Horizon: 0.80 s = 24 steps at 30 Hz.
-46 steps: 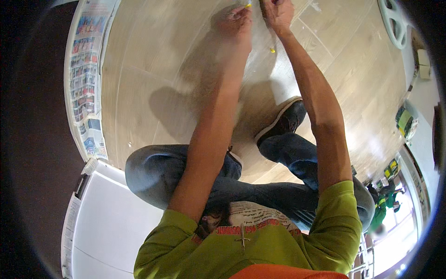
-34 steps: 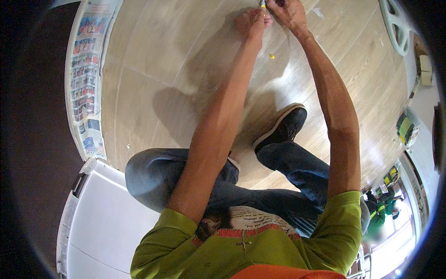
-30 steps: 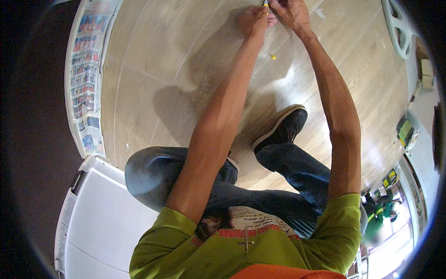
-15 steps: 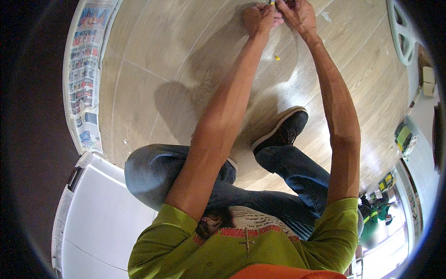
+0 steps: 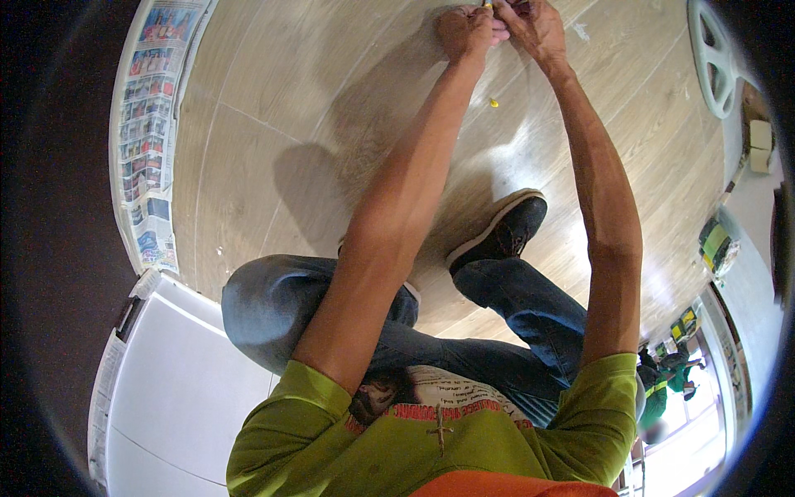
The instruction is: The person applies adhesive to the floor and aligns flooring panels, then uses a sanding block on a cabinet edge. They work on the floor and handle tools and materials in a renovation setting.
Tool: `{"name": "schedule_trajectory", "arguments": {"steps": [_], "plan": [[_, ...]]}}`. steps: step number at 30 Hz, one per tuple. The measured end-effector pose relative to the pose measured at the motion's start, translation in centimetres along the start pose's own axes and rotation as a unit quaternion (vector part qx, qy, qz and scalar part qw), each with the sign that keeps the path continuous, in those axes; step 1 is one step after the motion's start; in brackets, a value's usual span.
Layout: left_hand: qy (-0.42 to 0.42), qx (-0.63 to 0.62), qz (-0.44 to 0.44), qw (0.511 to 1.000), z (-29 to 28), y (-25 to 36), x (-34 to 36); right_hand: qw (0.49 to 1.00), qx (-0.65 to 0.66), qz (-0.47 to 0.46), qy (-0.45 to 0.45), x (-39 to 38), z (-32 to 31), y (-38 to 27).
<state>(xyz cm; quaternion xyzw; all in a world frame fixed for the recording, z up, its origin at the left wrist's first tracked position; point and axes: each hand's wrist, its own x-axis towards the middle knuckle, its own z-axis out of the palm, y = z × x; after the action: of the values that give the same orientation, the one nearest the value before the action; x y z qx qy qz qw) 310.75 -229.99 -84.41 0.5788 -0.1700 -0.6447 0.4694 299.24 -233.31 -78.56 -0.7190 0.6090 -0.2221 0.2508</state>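
At the top edge of the head view, both hands meet close above the wood-look floor [image 5: 248,157]. My left hand [image 5: 466,33] is closed, its fingers pinching a small white-and-yellow piece [image 5: 488,4] that is partly cut off by the frame. My right hand [image 5: 538,35] comes in from the other side with bent fingers pressed together beside that piece; what lies between them is too small to name. Nearer to me on the floor, below the hands, is a small yellow bit [image 5: 494,103], touched by neither hand.
My dark shoe [image 5: 501,232] and bent jean-clad knee [image 5: 277,311] are below my arms. Newspaper-covered edging [image 5: 149,132] runs along the left, above a white panel [image 5: 186,381]. A pale slotted frame [image 5: 714,62] stands far right. Another person [image 5: 658,385] is at the lower right.
My hands stay together in nearly the same place, with only slight finger movement. The view has shifted a little, and the person at the lower right has changed posture slightly.
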Motion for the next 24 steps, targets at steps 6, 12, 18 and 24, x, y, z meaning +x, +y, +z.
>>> {"name": "schedule_trajectory", "arguments": {"steps": [6,12,18,24], "plan": [[0.008,0.127,0.088,0.988,-0.5,0.7,-0.4,1.000,0.014,0.003,0.006,-0.1,-0.1,0.2],[0.044,0.263,0.141,0.953,-0.9,-0.1,0.4,1.000,0.016,-0.012,0.000,-0.1,0.0,0.7],[0.064,0.288,0.165,0.941,-0.2,-0.1,0.8,0.998,0.050,-0.032,0.005,-0.4,-0.1,0.8],[-0.031,0.121,0.104,0.987,-0.5,-0.8,0.7,0.999,0.045,0.028,-0.004,-0.2,0.2,1.4]]}}
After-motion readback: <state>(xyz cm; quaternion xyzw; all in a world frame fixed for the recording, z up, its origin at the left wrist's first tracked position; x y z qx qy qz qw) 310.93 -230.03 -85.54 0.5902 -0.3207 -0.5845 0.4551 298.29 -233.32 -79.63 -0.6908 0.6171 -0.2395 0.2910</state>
